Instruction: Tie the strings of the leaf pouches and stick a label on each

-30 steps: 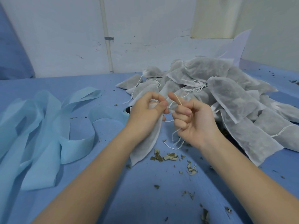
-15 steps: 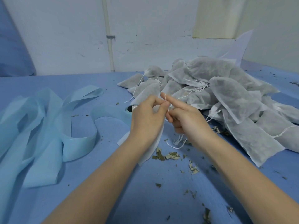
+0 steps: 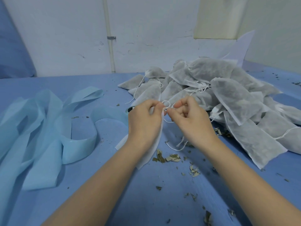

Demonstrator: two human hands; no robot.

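1. Dry green leaf crumbs littered the blue table
2. Left hand pinched the white mesh pouch; right hand pinched its thin white string, looped: knotting step
3. Next, probably pulling tight
4. Untied grey pouches lay heaped beyond

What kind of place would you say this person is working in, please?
Probably a small hand-packing workshop: a heap of filled leaf pouches lies on a blue-covered table, dried leaf crumbs are scattered about, and pale blue backing strips pile up beside a plain wall.
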